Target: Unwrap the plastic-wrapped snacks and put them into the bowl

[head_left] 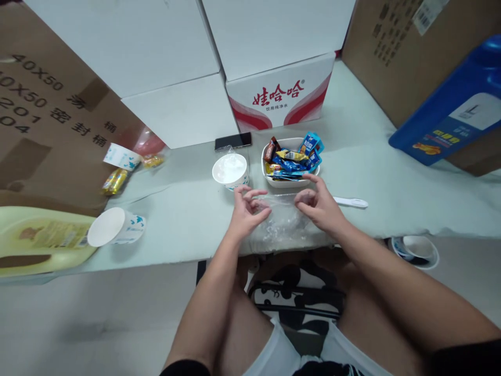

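A clear, crumpled plastic bag (282,222) is stretched between my two hands over the front edge of the table. My left hand (247,213) has the bag's upper left edge between thumb and curled fingers. On the other side my right hand (320,206) grips the upper right edge, its index finger raised close to the white bowl (287,184). That bowl is heaped with small wrapped snacks (291,163) in blue, yellow and brown. Left of it stands a white paper cup (235,180) with some clear plastic in its mouth. A white plastic utensil (352,202) lies beside my right hand, partly hidden by it.
A dark phone (233,141) lies behind the cup, before white boxes (279,99). At left are a tipped paper cup (131,228), yellow packets (115,181) and a pale yellow bottle (47,230). A blue jug (442,122) stands right. Below the edge is another cup (422,248).
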A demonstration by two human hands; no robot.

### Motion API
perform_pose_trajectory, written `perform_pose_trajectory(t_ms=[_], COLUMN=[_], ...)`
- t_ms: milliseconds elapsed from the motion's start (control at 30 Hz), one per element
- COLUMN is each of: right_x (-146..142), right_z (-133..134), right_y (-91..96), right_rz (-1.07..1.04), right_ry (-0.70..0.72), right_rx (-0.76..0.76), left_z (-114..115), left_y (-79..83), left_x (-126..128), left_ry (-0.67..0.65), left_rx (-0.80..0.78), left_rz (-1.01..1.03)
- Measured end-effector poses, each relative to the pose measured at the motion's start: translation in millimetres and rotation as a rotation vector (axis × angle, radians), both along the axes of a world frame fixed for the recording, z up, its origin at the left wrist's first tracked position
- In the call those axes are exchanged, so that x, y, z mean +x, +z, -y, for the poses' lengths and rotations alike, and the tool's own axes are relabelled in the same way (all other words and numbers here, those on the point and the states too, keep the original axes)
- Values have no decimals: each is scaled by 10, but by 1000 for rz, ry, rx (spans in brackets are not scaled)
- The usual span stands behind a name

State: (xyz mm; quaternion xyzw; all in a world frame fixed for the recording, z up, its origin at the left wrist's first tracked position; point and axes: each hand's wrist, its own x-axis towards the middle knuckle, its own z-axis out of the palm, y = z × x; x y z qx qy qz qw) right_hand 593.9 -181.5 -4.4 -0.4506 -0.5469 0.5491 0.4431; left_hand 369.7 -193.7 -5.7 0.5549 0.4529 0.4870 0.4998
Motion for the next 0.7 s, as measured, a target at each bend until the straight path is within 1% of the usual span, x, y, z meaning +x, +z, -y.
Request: perform_pose_trajectory(t_ms=[67,133,167,233,300,333,400,533,600,700], right_x=[-5,-20,-28,-38,-30,-20,12,93,135,202], right_z=[4,13,17,22,19,15,5,4,20,51], right_y=[30,60,71,80,73,67,55,73,112,184], right_rz=[-76,-122,-113,-37,52,75,71,95,90,-12], right_ry=[-43,-68,-52,12,64,68,58,86,76,67], right_rx=[40,11,-23,-81,-89,-82,-77,-72,-45,-19], left_z=[-6,-11,-14,-19,-25,-28,-28,-8,5,9], left_y=[6,30,41,52,48,41,28,23,42,94], left_x=[41,97,122,150,136,115,55,-31,-34,-30], left_ry=[-74,-125,-118,-60,-21,-17,-36,-109,-99,-44], left_rx=[-84,-155,-169,-161,-160,-169,-201,-278,-303,-307], left_rz=[35,10,4,24,54,60,46,29,78,211])
